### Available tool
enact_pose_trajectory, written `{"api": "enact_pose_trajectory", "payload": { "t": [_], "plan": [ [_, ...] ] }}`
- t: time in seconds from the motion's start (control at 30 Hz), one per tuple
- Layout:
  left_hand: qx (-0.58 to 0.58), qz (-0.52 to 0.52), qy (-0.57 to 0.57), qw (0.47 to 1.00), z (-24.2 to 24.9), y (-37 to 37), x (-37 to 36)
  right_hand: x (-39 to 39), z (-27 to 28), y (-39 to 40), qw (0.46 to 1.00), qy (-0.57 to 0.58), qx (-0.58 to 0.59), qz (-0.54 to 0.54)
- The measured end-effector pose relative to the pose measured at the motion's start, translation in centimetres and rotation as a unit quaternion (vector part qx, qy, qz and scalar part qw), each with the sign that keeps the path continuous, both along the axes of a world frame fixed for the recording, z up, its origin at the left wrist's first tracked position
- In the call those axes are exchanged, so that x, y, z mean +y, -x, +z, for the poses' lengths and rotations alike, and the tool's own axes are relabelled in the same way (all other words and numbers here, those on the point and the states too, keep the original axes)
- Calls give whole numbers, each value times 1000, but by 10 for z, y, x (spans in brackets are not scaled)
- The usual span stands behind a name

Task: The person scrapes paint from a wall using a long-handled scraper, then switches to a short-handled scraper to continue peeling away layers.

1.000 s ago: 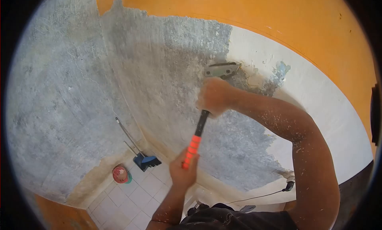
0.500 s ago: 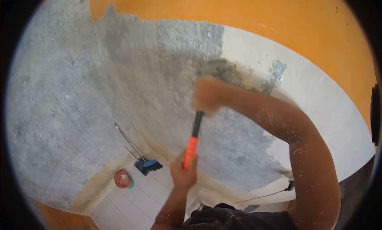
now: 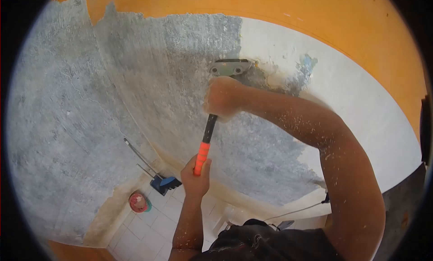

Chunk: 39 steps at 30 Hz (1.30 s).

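Observation:
Both my hands grip a long-handled wall scraper with a black shaft and an orange ribbed handle end. My right hand wraps round the shaft close below the wide metal head. Lower down, my left hand is closed round the orange grip. The scraper's head lies against the wall, at the border between bare grey plaster and remaining white coating. Just right of the head, the coating has a ragged, flaking edge. Pale flecks dot my right arm.
A blue dustpan and broom lean in the lower left corner. Beside them a red basket stands on the tiled floor. A cable runs along the wall's foot at lower right. Orange paint covers the upper wall.
The scraper and both hands have shifted a little left and up in view, along with the whole scene. The scraper head, blurred before, now shows sharply.

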<state>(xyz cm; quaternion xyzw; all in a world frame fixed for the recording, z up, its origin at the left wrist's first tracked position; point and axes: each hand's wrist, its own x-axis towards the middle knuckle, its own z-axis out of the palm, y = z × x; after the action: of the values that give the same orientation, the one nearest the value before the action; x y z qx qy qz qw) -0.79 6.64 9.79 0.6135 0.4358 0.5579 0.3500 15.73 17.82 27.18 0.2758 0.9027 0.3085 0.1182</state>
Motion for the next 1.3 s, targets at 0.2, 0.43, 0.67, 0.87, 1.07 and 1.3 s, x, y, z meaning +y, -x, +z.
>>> {"api": "enact_pose_trajectory", "payload": {
  "t": [0.2, 0.43, 0.67, 0.87, 1.07, 1.3],
  "plan": [
    [-53, -40, 113, 991, -43, -7, -41, -27, -29, 1, 998, 7, -64, 5],
    [-77, -129, 108, 983, -66, 2, -98, -105, -25, -20, 993, 81, -89, -17],
    [-52, -185, -44, 980, -19, -37, -81, -112, 24, -62, 980, 65, -168, -85],
    [-153, -219, -51, 962, -17, -62, -84, -112, 27, -72, 974, 98, -180, -92],
    [-65, -219, -138, 964, -20, -62, -87, -111, 33, -69, 962, 134, -207, -115],
    [-64, -188, -142, 970, -42, -80, -77, -109, 31, -67, 956, 132, -223, -135]
  ]
}}
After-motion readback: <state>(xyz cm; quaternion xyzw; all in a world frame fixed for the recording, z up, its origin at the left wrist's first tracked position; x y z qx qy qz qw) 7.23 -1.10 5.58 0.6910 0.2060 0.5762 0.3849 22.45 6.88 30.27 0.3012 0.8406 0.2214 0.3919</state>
